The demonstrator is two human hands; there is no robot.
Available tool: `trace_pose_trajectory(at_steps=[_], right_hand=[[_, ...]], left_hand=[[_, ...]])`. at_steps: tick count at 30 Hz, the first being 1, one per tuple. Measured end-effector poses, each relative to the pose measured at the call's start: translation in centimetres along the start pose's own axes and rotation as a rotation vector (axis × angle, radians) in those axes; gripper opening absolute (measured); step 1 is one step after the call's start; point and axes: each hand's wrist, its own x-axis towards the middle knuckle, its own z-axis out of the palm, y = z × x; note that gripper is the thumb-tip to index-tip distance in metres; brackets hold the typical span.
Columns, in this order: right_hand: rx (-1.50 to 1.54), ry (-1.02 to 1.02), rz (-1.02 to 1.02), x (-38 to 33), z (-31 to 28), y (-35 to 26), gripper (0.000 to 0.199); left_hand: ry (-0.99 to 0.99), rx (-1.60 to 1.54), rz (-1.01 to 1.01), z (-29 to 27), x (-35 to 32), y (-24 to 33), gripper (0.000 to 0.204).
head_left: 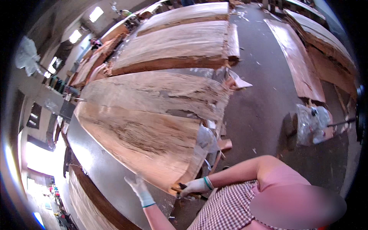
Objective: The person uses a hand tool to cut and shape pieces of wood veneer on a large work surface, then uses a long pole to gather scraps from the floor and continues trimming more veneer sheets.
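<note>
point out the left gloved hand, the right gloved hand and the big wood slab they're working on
left hand (138, 188): head view, on the glove's palm, fingers spread, beside the slab's near edge.
right hand (193, 186): head view, on the glove's back, gripping a dark tool.
wood slab (145, 134): head view, on its bare top face.

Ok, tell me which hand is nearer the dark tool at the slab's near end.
Right. The right hand grips the dark tool against the wooden slab; the left hand is open, off to its left, not touching.

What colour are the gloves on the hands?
White gloves with teal cuffs, clearest in the head view.
</note>
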Motion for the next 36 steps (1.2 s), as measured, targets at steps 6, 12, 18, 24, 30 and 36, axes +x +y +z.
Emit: trace_pose_trajectory(at_steps=[6, 12, 18, 24, 30, 36], right_hand=[[-0.245, -0.165, -0.081, 1.9, 4.9, -1.3, 0.033], [-1.001, 0.008, -0.057, -0.5, 1.9, -3.8, 0.047], [-0.545, 1.128, -0.577, -14.1, -19.6, -9.4, 0.033], [-0.087, 1.534, -0.229, -18.7, -37.5, -13.6, 0.045], [0.362, 1.186, -0.380, -18.4, -40.1, -14.8, 0.022], [0.175, 1.255, -0.639, -21.9, -36.7, -16.2, 0.019]], left_hand=[[-0.425, -0.591, -0.184, -2.9, 1.0, -1.8, 0.071], [-0.166, -0.465, -0.257, -3.6, 2.5, -2.7, 0.036], [0.037, -0.377, -0.030, 0.1, 2.8, -5.3, 0.031], [0.082, -0.238, 0.141, 7.4, 2.4, -1.4, 0.025], [0.129, -0.302, 0.069, 2.2, 1.2, 2.2, 0.029], [0.185, -0.327, 0.027, -1.9, -1.5, -4.6, 0.037]])
